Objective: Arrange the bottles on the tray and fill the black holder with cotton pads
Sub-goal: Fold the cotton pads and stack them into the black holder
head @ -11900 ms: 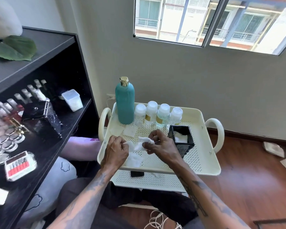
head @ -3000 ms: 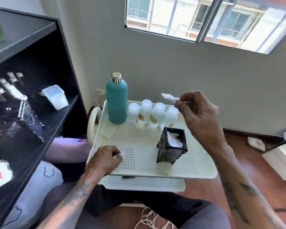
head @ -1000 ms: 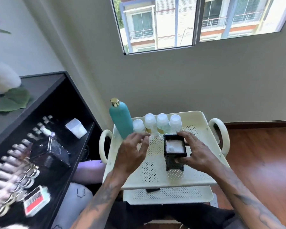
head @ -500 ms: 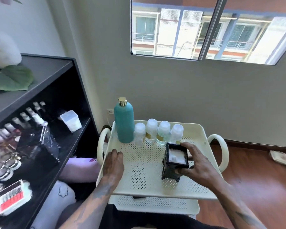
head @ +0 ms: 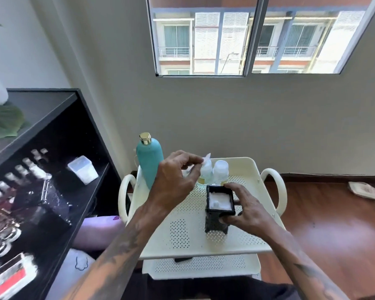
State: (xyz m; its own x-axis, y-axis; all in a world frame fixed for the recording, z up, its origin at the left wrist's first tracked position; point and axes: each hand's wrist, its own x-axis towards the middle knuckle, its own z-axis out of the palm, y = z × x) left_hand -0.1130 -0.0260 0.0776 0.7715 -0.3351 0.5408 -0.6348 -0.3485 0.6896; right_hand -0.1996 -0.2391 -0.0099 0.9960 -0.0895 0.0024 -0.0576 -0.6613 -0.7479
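Note:
A black square holder [head: 218, 213] stands upright on the cream perforated tray [head: 188, 239], with white cotton pads [head: 220, 200] showing at its open top. My right hand [head: 245, 211] grips the holder from its right side. My left hand [head: 175, 182] is raised above the tray and pinches a small white cotton pad [head: 206, 159] between thumb and fingers. A tall teal bottle [head: 149, 161] with a gold cap stands at the tray's back left. Small white-capped bottles [head: 220, 171] line the back; my left hand hides some of them.
A black shelf unit [head: 52, 169] stands at the left with nail polish bottles, a dark glittery case [head: 41, 202] and a clear plastic box [head: 82, 169]. The tray has looped handles [head: 275, 191] and a lower tier [head: 204, 266]. Wooden floor lies to the right.
My left hand rose from the tray's left edge and now pinches a cotton pad above the small bottles. My right hand kept its grip on the holder.

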